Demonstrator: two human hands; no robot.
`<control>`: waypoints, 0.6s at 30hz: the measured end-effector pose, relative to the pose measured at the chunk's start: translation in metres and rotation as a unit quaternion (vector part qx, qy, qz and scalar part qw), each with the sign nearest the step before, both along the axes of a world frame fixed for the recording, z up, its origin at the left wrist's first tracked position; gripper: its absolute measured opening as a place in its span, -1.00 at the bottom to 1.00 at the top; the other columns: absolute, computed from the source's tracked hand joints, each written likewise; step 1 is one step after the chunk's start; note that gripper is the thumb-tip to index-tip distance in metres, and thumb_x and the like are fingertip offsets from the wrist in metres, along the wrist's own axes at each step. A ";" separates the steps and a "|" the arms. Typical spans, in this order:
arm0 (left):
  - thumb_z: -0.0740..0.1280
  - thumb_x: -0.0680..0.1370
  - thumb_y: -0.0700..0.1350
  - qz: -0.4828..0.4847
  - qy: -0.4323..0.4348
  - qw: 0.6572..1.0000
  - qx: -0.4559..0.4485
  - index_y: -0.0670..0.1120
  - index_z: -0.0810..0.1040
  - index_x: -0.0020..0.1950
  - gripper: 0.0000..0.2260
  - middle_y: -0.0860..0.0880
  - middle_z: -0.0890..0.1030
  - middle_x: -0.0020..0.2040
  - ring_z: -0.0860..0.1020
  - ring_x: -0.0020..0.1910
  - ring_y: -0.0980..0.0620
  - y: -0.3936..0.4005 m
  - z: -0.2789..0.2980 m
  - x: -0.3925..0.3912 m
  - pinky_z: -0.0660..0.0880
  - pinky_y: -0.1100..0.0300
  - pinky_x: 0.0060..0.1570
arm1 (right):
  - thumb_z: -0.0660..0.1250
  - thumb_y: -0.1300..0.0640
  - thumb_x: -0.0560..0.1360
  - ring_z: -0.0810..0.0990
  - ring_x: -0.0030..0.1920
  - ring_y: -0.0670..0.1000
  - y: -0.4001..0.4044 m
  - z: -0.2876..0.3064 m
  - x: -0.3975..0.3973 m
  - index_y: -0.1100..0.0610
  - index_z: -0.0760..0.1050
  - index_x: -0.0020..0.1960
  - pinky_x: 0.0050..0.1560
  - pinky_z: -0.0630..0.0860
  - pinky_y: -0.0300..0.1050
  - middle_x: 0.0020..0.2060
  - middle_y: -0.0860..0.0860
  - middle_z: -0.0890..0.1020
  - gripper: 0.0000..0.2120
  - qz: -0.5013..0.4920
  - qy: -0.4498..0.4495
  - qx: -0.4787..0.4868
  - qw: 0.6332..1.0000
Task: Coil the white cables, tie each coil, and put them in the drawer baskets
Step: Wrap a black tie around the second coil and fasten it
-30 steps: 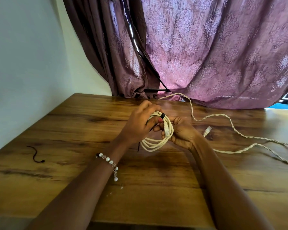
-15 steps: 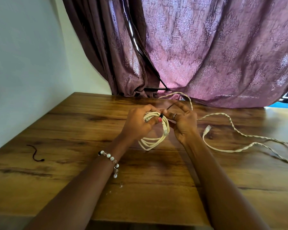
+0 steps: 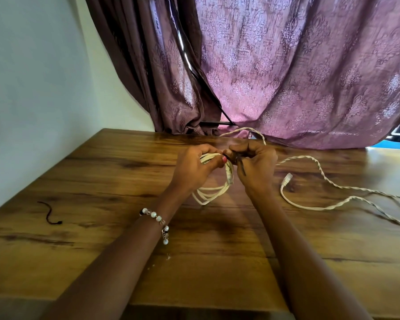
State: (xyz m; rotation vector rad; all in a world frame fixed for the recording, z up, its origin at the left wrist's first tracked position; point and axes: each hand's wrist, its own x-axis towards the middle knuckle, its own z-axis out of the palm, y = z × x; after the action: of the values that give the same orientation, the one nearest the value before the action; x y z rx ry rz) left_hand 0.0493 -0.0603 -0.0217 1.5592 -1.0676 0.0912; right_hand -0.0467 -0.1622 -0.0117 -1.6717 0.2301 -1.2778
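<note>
Nearest, a beaded bracelet (image 3: 156, 218) circles the left wrist, and the left hand (image 3: 193, 168) grips the coiled white cable (image 3: 214, 189) above the wooden table (image 3: 102, 181), thumb pressed over the loops. Just beside it, the right hand (image 3: 255, 167) pinches a dark tie (image 3: 240, 165) at the coil's top. Farther right a loose twisted white cable (image 3: 319, 172) trails toward the purple curtain (image 3: 286, 77); a dark string (image 3: 50, 212) lies far left.
</note>
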 end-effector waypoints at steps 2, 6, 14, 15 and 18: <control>0.47 0.44 -0.07 0.013 -0.007 1.000 -0.013 -0.07 0.66 -0.06 -0.88 0.03 0.68 -0.20 0.63 -0.19 0.13 -0.001 0.002 -0.003 0.54 0.16 -0.15 | 0.38 0.30 0.26 0.67 -0.22 0.07 0.000 0.001 -0.001 0.10 0.63 -0.23 -0.15 0.60 -0.04 -0.29 0.06 0.66 -0.85 -0.018 -0.004 -0.007 1.000; 0.47 0.45 -0.15 0.019 -0.001 0.998 -0.052 -0.15 0.65 -0.08 -0.90 0.01 0.67 -0.24 0.61 -0.26 0.23 -0.002 -0.001 -0.005 0.52 0.30 -0.20 | 0.43 0.47 0.30 0.63 -0.25 -0.14 0.001 0.001 0.000 0.14 0.65 -0.17 -0.19 0.59 -0.20 -0.29 -0.05 0.65 -0.74 -0.061 0.014 -0.092 0.994; 0.36 0.53 -0.25 0.013 0.288 0.952 -0.100 -0.17 0.61 -0.10 -0.95 0.04 0.60 -0.44 0.37 -0.59 0.16 -0.001 0.000 -0.003 0.27 0.34 -0.59 | 0.45 0.46 0.26 0.65 -0.08 -0.02 -0.001 -0.014 0.017 -0.01 0.67 -0.13 -0.09 0.61 0.07 -0.15 -0.16 0.64 -0.61 -0.047 0.032 -0.159 0.986; 0.35 0.53 -0.26 -0.003 0.329 0.938 -0.106 -0.16 0.61 -0.12 -0.93 0.03 0.59 -0.47 0.35 -0.60 0.16 -0.001 0.001 -0.004 0.25 0.35 -0.59 | 0.47 0.42 0.27 0.64 -0.05 0.02 -0.004 -0.016 0.018 0.01 0.67 -0.13 -0.08 0.60 0.11 -0.12 -0.12 0.63 -0.66 -0.046 0.039 -0.162 0.985; 0.34 0.54 -0.25 -0.050 0.421 0.896 -0.129 -0.15 0.61 -0.16 -0.91 -0.05 0.59 -0.43 0.39 -0.58 0.15 0.001 0.004 -0.004 0.35 0.32 -0.55 | 0.47 0.34 0.30 0.61 0.03 0.08 -0.006 -0.019 0.018 0.12 0.69 -0.12 0.02 0.58 -0.04 -0.02 0.01 0.61 -0.79 -0.017 0.073 -0.213 0.974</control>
State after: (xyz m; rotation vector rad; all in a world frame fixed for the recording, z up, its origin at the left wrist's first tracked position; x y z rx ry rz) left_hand 0.0454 -0.0595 -0.0181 1.1073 -0.4110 -0.4630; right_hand -0.0287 -0.1684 -0.0304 -2.1374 0.0733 -1.2940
